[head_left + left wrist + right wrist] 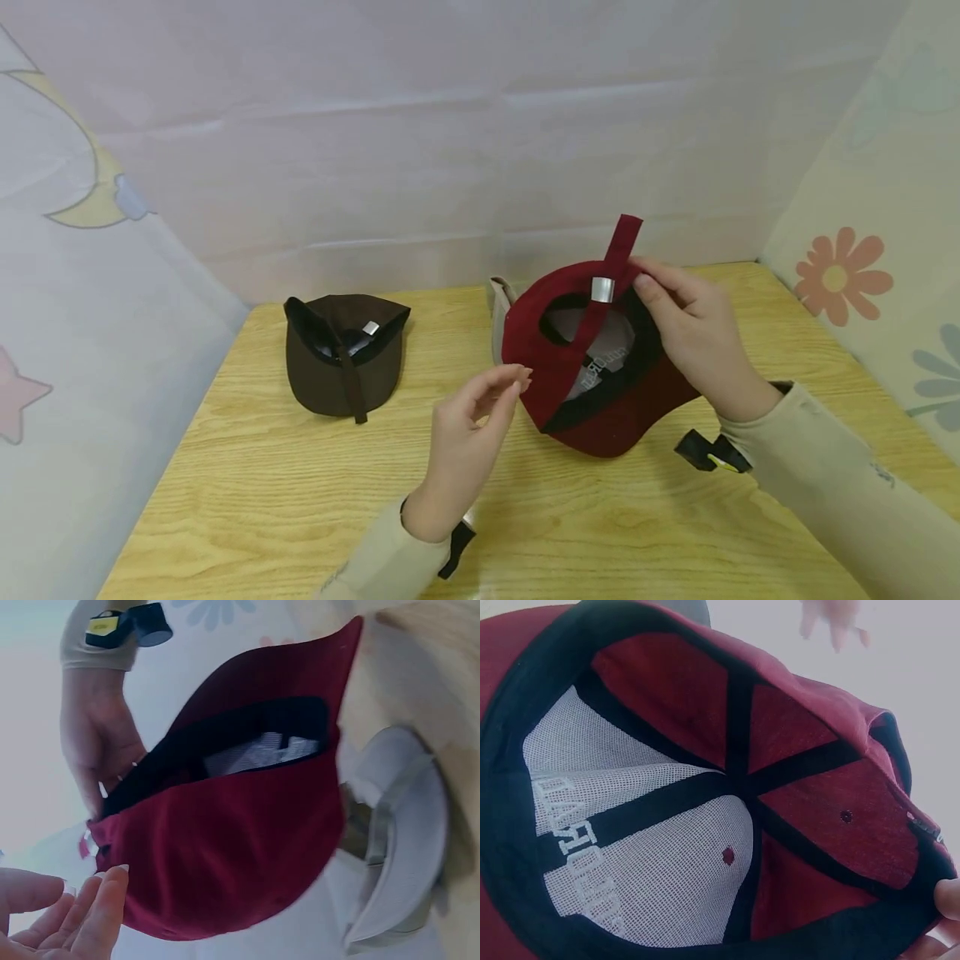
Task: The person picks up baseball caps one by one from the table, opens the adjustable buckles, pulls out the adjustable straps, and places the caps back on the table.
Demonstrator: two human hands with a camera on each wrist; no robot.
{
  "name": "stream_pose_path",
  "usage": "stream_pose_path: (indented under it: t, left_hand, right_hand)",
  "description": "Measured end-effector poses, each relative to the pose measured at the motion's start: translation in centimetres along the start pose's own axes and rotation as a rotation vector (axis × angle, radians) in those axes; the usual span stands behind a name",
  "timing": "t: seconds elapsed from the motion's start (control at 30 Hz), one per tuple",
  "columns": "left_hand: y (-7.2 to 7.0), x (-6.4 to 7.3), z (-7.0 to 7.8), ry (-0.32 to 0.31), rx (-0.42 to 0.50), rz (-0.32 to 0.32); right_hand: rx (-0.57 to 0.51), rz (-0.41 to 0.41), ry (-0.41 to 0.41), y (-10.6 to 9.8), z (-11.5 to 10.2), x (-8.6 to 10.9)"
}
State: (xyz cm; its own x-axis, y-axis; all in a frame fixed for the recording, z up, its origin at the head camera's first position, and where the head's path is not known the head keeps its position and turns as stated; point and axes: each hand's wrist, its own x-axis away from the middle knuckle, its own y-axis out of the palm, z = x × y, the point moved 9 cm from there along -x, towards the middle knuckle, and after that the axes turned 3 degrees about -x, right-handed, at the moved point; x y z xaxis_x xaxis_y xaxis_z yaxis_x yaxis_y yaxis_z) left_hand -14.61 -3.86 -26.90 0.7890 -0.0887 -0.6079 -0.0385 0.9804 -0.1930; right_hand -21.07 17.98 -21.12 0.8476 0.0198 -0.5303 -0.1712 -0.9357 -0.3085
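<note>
A dark red baseball cap (536, 342) is held up with its back opening and inside turned toward me. My right hand (697, 337) pinches its rear edge beside the metal buckle (602, 289). The loose end of the red strap (622, 242) sticks up through that buckle. Close to the cap's left side is my left hand (468, 433), fingers bent softly and holding nothing. In the left wrist view its fingertips (116, 877) overlap the cap's edge. White mesh lining (660, 870) with mirrored lettering shows inside the cap in the right wrist view.
On the wooden table (300, 500), a dark brown cap (347, 379) lies upside down at the left, its strap hanging over the brim. A beige cap (409, 825) stands behind the red one, mostly hidden in the head view. Printed cloth walls (450, 167) border the table.
</note>
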Motion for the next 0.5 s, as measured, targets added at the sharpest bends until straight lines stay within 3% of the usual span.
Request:
stream_pose_path:
  t: [0.13,0.3,0.37,0.5]
  left_hand:
    - [0.5,-1.1,2.2,0.11,-0.006,-0.015]
    - [1.8,-2.3,3.8,0.163,-0.042,-0.066]
    - [2.2,-2.7,4.0,0.159,-0.1,-0.08]
    - [2.8,-3.4,3.6,0.069,-0.213,-0.12]
  right_hand:
    - [0.003,-0.007,-0.014,0.3,-0.2,0.0]
    - [0.019,-0.031,-0.009,0.8,-0.4,0.2]
    - [0.02,-0.041,-0.008,1.0,-0.6,0.2]
    - [0.02,-0.057,-0.009,1.3,-0.8,0.2]
